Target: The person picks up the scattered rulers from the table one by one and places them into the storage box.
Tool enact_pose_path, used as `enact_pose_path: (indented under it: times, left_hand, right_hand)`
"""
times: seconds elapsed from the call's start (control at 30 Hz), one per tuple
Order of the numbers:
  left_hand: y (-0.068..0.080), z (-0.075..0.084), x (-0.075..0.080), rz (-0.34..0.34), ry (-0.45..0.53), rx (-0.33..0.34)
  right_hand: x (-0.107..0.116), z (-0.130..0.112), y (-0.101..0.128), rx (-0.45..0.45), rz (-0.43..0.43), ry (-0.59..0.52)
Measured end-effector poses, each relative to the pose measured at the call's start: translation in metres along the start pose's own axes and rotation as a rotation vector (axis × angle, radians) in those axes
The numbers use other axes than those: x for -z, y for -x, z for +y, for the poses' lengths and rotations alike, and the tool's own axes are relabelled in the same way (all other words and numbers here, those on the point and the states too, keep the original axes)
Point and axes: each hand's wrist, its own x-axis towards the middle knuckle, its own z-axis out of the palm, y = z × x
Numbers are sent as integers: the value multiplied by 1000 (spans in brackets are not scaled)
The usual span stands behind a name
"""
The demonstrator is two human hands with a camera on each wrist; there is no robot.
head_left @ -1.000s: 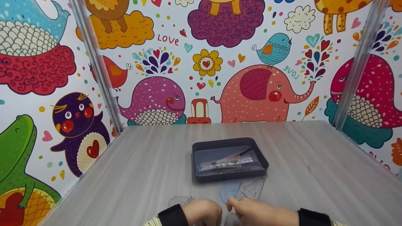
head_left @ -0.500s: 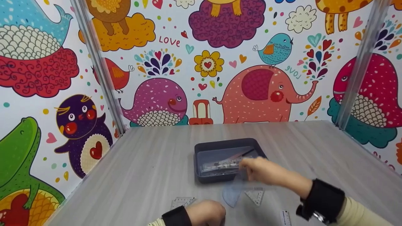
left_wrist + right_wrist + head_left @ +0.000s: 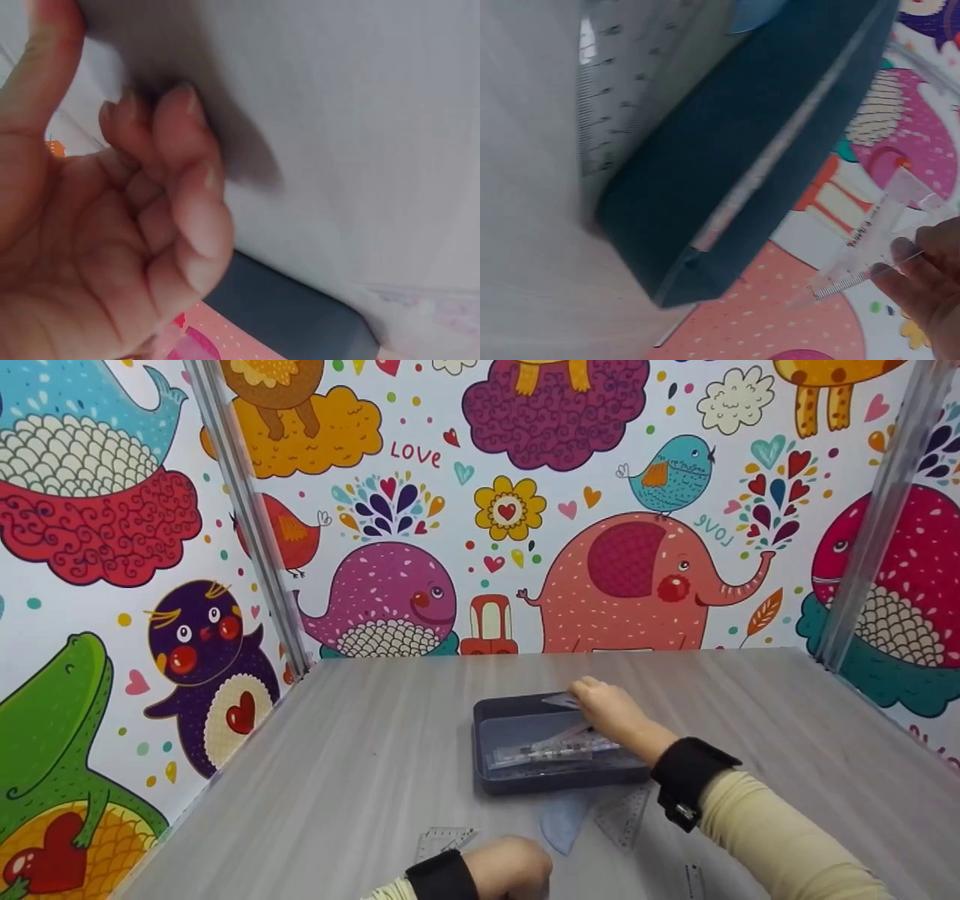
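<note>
Right hand (image 3: pixel 611 712): reaches over the far rim of the dark tray (image 3: pixel 480 735); fingertips pinch a clear ruler (image 3: pixel 870 240), as the right wrist view shows.
Clear ruler: held above the tray's far right part, long axis tilted, its free end pointing down towards the tray; in the head view mostly hidden by the hand.
Dark tray: sits mid-table on the grey table (image 3: pixel 360 757), long axis left to right; already holds clear plastic pieces (image 3: pixel 540 750) lying lengthwise.
Left hand (image 3: pixel 506 870): rests at the near table edge, well apart from the tray; fingers loosely curled, holding nothing in the left wrist view.
Near the tray's front wall: a blue protractor (image 3: pixel 562 825) and a clear set square (image 3: pixel 626 814), flat on the table; another clear set square (image 3: pixel 442 840) lies beside the left hand.
Nearer hand: the right, directly over the tray.
</note>
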Motion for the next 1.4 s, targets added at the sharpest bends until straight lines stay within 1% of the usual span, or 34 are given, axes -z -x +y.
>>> enact_pose_path:
  times: [0.03,0.1,0.17,0.2,0.23,0.3,0.37,0.5,0.67,0.73,1.0,1.17,1.23,1.27,1.33,1.4]
  left_hand:
    - [-2,1,1,-40,-21,15]
    - [-3,2,3,-66,-47,18]
    - [-3,3,5,-64,-53,17]
    - [-3,3,5,-57,-56,14]
    - [-3,4,5,-49,-52,24]
    - [-2,5,4,-14,-30,44]
    - [0,6,4,36,-11,57]
    - [6,6,3,112,11,40]
    - [10,3,1,171,95,3]
    - [11,2,1,189,118,-5]
    - [11,1,-1,259,117,-31]
    - [10,1,0,202,143,-4]
    - [8,2,0,170,149,8]
    - [7,2,0,153,146,11]
    - [5,3,1,120,141,17]
    - [3,4,1,77,137,30]
  right_hand:
    - [-5,1,2,33,-12,33]
    - [-14,4,5,92,-56,88]
    - [-21,5,8,128,-105,123]
    - [-23,5,10,130,-135,132]
    - [-26,5,11,134,-161,141]
    - [-29,5,12,135,-219,149]
    - [-32,5,14,136,-270,143]
    - [-35,7,16,162,-343,124]
    - [-36,8,19,182,-388,100]
    - [-35,7,20,182,-395,93]
    - [-39,4,21,159,-361,90]
    - [-37,1,23,104,-390,108]
    - [-33,0,25,74,-380,114]
    - [-30,0,26,61,-358,109]
    - [-22,0,28,25,-290,63]
    - [-11,-1,29,-5,-187,-20]
